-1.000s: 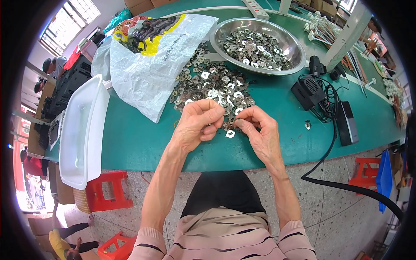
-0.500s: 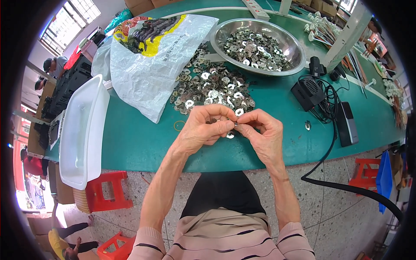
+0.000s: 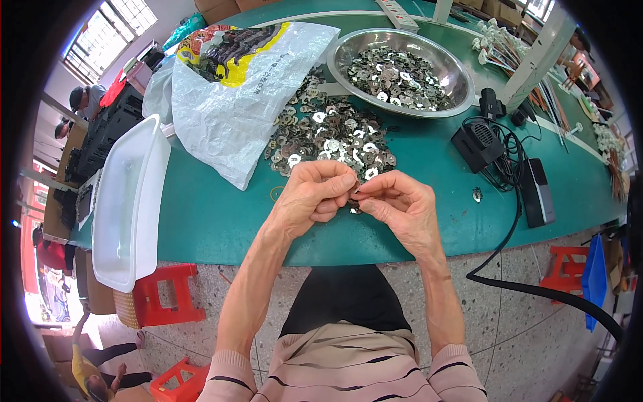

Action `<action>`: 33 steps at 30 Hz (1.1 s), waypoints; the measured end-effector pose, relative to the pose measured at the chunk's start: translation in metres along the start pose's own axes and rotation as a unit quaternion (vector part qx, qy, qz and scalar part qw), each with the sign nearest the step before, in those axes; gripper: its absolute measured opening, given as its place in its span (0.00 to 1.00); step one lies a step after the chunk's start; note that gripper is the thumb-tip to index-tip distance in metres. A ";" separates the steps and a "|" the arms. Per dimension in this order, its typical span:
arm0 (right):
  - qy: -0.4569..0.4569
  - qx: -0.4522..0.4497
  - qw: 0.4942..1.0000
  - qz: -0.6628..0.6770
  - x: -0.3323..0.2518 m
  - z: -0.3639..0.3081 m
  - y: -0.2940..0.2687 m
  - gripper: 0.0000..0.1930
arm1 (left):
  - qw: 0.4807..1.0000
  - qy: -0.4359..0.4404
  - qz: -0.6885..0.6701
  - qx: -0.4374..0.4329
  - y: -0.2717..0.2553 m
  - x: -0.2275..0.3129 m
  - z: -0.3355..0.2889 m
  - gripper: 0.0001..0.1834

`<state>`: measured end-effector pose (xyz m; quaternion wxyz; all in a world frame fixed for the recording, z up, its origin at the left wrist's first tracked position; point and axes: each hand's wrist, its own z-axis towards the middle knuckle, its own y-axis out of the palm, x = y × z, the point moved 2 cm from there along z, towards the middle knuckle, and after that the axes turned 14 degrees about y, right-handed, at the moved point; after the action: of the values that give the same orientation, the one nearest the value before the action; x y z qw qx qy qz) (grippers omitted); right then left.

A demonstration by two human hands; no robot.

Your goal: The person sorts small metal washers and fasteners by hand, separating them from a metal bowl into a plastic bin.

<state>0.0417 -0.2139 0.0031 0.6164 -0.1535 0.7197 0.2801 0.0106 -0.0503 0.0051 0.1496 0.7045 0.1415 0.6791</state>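
Both my hands meet above the green table (image 3: 201, 221), just in front of a loose pile of small flat metal pieces (image 3: 335, 134). My left hand (image 3: 311, 199) pinches a small shiny metal piece (image 3: 355, 190) between thumb and forefinger, its other fingers curled in. From the other side, the thumb and bent forefinger of my right hand (image 3: 402, 206) close in at the same piece. The fingertips cover most of it, so its exact shape is hidden. Another metal piece (image 3: 354, 210) shows below the fingertips.
Behind the pile stands a steel bowl (image 3: 463, 100) of similar pieces. A white plastic sack (image 3: 221, 120) lies left of the pile, a white tub (image 3: 127, 208) at the table's left edge. Black adapters (image 3: 477, 144) and cables lie right, near a lone metal piece (image 3: 477, 194).
My left thumb and forefinger have risen slightly and rolled around the small piece. My right thumb and forefinger have drawn a little apart. The pile and bowl look the same.
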 end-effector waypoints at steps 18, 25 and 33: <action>-0.176 0.124 0.880 -0.423 0.000 -0.005 0.009 0.11 | 0.979 0.042 -0.195 0.044 -0.018 0.005 0.003 0.06; -0.188 0.124 0.863 -0.452 0.006 -0.003 0.008 0.06 | 0.986 0.050 -0.149 0.047 -0.018 0.004 0.004 0.06; -0.088 0.139 0.956 -0.244 0.007 -0.002 0.002 0.02 | 0.999 0.035 0.012 0.021 -0.003 0.003 -0.001 0.07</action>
<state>0.0379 -0.2125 -0.0033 0.7423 -0.2121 0.6348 0.0310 0.0097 -0.0468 0.0066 0.1220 0.6848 0.1522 0.7021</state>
